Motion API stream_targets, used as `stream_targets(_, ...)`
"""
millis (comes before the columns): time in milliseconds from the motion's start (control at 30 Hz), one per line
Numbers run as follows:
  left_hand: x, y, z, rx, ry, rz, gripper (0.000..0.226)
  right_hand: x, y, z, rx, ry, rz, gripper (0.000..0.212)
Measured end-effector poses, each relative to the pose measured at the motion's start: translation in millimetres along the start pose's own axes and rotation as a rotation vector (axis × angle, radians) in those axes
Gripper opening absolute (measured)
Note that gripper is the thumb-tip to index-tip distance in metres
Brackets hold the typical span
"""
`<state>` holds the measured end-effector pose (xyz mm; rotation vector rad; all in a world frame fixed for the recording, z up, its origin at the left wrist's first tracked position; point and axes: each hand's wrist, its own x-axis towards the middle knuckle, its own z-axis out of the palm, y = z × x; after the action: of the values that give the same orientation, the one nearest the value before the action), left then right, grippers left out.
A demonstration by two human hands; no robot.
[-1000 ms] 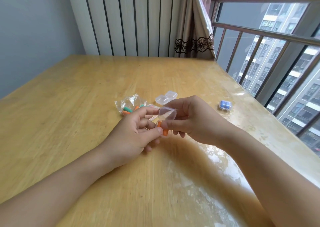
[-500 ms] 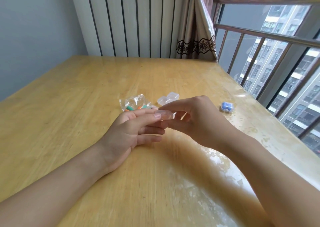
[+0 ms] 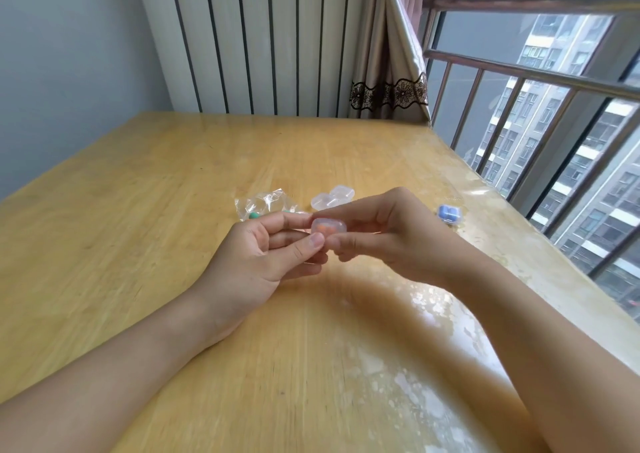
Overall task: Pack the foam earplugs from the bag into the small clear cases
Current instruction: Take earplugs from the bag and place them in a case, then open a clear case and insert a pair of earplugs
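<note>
Both the left hand (image 3: 256, 262) and right hand (image 3: 388, 234) pinch 1 clear case (image 3: 328, 227) with orange earplugs inside (lid apparently down); 1 blue-filled case (image 3: 449, 214) sits finished, while the bag (image 3: 266, 205) holds more and 1 open case (image 3: 331, 198) waits.

Three small cases: one holding orange earplugs (image 3: 328, 227), one empty and open (image 3: 331, 197), one blue-filled (image 3: 449, 213); one bag (image 3: 266, 204).

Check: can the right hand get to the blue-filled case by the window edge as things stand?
Probably not yet. The path to the blue-filled case looks open, but the right hand is pinching the clear case with the left hand.
</note>
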<state>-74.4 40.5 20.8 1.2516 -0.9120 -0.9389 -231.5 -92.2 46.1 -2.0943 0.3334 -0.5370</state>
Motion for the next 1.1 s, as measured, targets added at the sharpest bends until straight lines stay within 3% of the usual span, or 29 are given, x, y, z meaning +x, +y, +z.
stream_targets(67, 0, 1, -1, 0.022, 0.021, 0.028, 0.033, 2, 9, -14, 0.091, 0.088, 0.058, 0.029)
stream_targets(100, 1, 1, -1, 0.050, 0.049, 0.063, 0.030, 2, 14, -24, 0.023, 0.173, 0.076, 0.027)
stream_targets(167, 3, 0, -5, 0.204, 0.151, 0.205, 0.025, -4, 27, -49, -0.314, 0.362, 0.136, 0.021)
stream_targets(233, 7, -2, -11, 0.440, 0.268, 0.384, 0.022, -9, 41, -68, -0.542, 0.442, 0.222, 0.031)
stream_targets(367, 12, 0, -21, 0.766, 0.340, 0.590, 0.029, -11, 58, -71, -0.665, 0.434, 0.399, 0.025)
stream_targets(500, 18, -2, -31, 0.949, 0.278, 0.609, 0.042, -13, 52, -74, -0.750, 0.323, 0.479, 0.035)
stream_targets(567, 20, -3, -35, 0.976, 0.256, 0.585, 0.045, -16, 50, -78, -0.779, 0.283, 0.499, 0.042)
stream_targets(700, 20, -4, -36, 0.973, 0.231, 0.552, 0.044, -10, 39, -63, -0.769, 0.363, 0.283, 0.048)
stream_targets(767, 19, -3, -33, 0.942, 0.216, 0.539, 0.042, -4, 32, -40, -0.833, 0.306, 0.239, 0.056)
stream_targets(867, 16, -4, -27, 0.907, 0.185, 0.528, 0.041, 6, 39, -15, -0.963, 0.212, 0.285, 0.046)
stream_targets(1000, 13, -5, -21, 0.859, 0.201, 0.560, 0.038, 7, 41, -18, -0.847, 0.288, 0.272, 0.046)
stream_targets(1100, 12, -1, -17, 0.787, 0.297, 0.656, 0.034, -2, 25, -17, -0.538, 0.334, 0.149, 0.057)
